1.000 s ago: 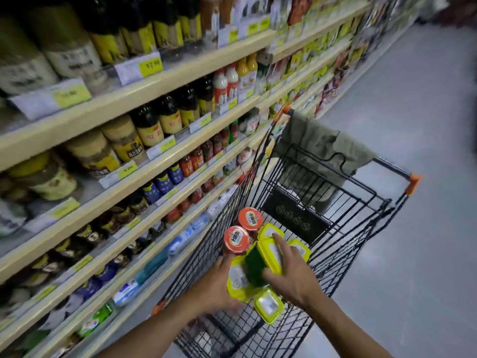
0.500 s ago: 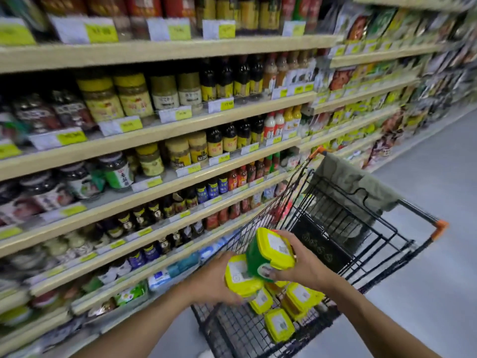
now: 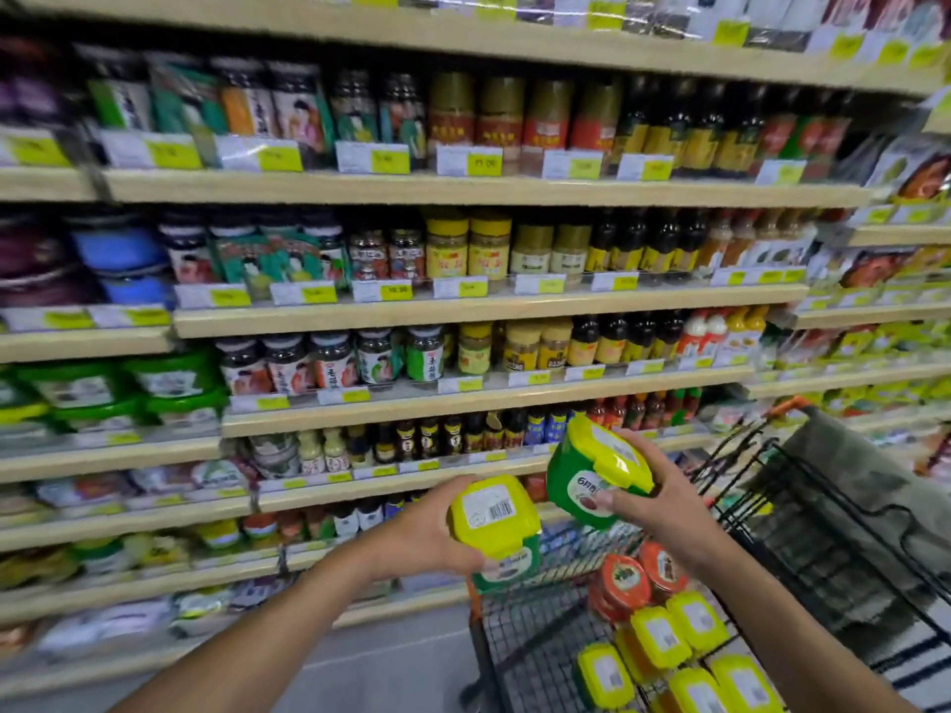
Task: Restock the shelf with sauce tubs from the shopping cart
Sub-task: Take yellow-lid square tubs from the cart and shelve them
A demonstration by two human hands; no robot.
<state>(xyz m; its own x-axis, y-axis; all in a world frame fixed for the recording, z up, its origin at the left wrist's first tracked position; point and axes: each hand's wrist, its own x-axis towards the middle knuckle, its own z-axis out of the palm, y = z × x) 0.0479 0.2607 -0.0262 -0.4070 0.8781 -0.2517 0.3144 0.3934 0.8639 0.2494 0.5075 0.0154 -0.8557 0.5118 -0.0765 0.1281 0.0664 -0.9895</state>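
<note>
Sauce tubs with yellow lids are piled in the shopping cart at the lower right, and two more are held up in front of the shelving.

The shelving fills the view from side to side: pale boards are lined with jars, dark bottles and packets, and each board is edged with white-and-yellow price tags. In the left bay, at mid height, stacked green tubs are seen, though blurred. The cart, of black wire with an orange handle end, is stood just beside the shelving on a grey floor. A grey cloth is draped over its far end. Near the cart's front wall two red-lidded jars are lying against the yellow lids beside them.

The left hand is curled round the left-hand tub — fingers over the top edge, thumb beneath. This tub is tilted so that its yellow lid, with a barcode label, is turned toward the camera, and its green body is seen below.

The right hand is wrapped round the right-hand tub — fingers laid across the lid, thumb pressed on the green wall. This tub is held higher, above the cart's front corner, with its printed side shown. The two held tubs are just beside each other; whether they touch cannot be told.
</note>
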